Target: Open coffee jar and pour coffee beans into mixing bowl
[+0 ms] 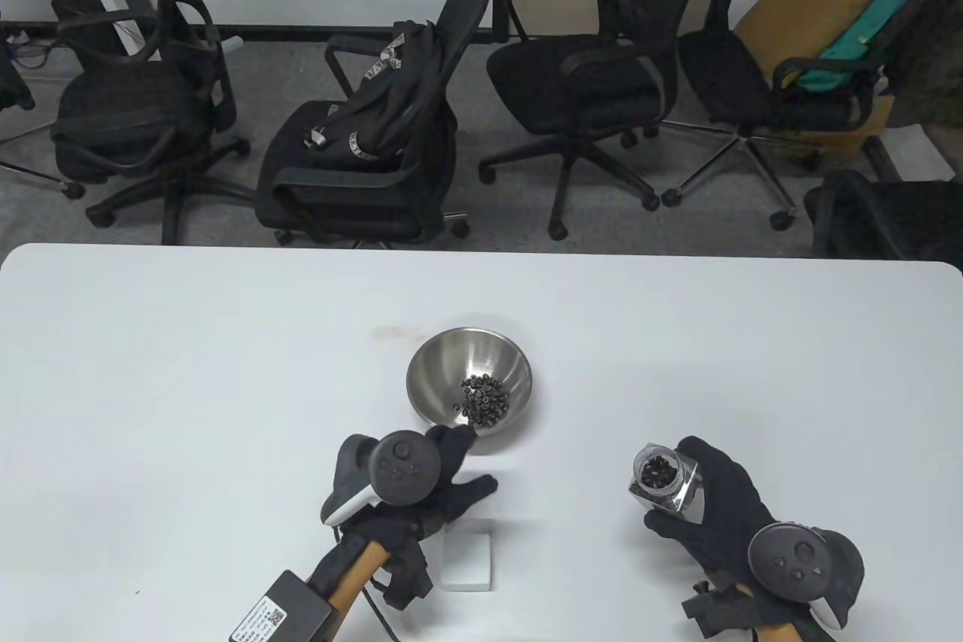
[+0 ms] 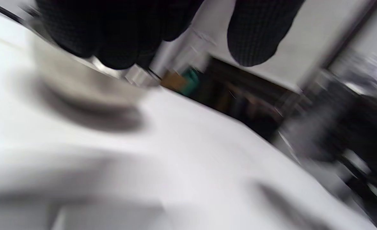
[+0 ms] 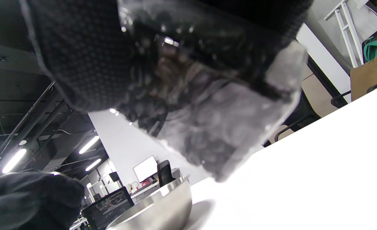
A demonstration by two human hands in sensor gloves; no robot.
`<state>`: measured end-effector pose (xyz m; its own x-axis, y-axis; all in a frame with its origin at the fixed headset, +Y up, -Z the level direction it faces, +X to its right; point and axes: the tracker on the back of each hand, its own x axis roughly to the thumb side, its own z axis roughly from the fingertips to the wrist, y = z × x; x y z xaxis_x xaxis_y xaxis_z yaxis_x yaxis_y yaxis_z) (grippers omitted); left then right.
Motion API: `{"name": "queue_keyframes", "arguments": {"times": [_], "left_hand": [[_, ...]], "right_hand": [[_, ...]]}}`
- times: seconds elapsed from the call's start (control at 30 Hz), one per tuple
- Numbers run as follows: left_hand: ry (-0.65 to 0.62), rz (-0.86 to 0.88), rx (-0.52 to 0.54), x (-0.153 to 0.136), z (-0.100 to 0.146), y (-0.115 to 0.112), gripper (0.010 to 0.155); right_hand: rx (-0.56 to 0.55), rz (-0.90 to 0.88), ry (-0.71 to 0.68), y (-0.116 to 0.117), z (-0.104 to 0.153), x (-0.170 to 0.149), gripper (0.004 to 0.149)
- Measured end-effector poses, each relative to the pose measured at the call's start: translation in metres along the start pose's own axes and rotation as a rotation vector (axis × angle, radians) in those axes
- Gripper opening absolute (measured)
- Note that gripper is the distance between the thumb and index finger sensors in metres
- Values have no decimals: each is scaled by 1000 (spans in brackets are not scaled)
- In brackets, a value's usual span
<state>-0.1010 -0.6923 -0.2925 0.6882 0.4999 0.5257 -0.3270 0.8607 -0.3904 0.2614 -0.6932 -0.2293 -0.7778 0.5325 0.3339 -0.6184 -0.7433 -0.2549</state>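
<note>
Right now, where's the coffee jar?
In the table view, the coffee jar is on the right, gripped by the right hand, right of the mixing bowl.

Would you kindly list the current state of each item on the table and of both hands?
Coffee jar: open, lid off, held tilted above the table, beans still inside.
Mixing bowl: upright on the table, small pile of coffee beans inside.
White block: lying flat beside the left hand.
Left hand: fingers touching the bowl's near rim.
Right hand: gripping the jar.
</note>
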Motion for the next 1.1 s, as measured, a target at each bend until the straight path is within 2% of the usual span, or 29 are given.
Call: {"name": "queue_keyframes", "arguments": {"times": [0.03,0.1,0.2,0.37,0.53,0.73,0.9,1.1], "left_hand": [[-6,-27,-97,4,-1,-7,81],[-13,-129,-191,8,-3,-18,87],[-12,-244,-304,8,-6,-38,95],[-4,-326,-449,6,-7,-62,104],[6,-411,-461,5,-8,-76,103],[1,-458,-442,7,-10,-82,97],[-13,-438,-410,6,-11,-80,95],[-21,-326,-270,7,-11,-63,95]], "right_hand": [[1,5,-1,0,0,0,91],[2,12,-2,0,0,0,91],[5,25,-6,1,0,0,91],[11,44,-15,2,0,1,91],[29,69,-31,5,-1,3,91],[35,84,-39,7,-1,4,91],[43,95,-44,8,-1,5,91],[49,102,-49,9,-1,6,91]]}}
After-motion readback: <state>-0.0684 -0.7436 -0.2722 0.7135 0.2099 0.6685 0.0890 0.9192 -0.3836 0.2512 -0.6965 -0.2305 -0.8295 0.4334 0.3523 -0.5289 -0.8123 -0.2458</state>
